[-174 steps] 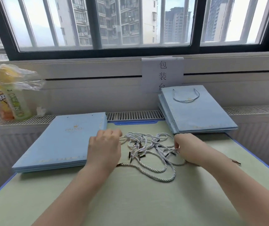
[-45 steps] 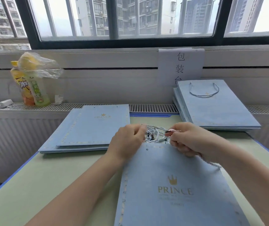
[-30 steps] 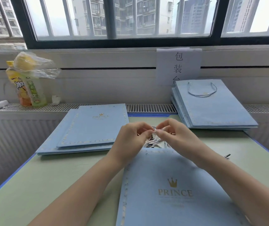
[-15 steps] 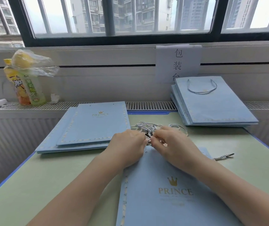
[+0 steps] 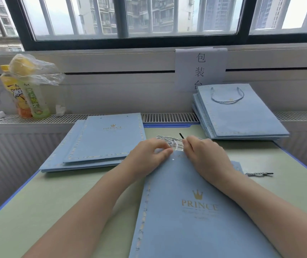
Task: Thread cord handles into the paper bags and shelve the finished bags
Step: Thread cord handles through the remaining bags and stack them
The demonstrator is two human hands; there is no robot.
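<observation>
Paper bag [image 5: 195,211] lies flat on the bench [image 5: 37,211], mouth edge at the far end, so its punched hole [image 5: 173,159] faces up for threading. Left hand [image 5: 149,157] pinches that edge to steady it; right hand [image 5: 204,155] pinches a cord [image 5: 181,136] just beyond it. Unthreaded bags [image 5: 100,142] stacked far left, finished bags [image 5: 238,116] far right; nothing visible inside any.

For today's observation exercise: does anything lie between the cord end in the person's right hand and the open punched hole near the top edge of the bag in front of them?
Nothing visible does. The right hand pinches the cord just above the bag, and the hole lies uncovered beside the left hand.
</observation>
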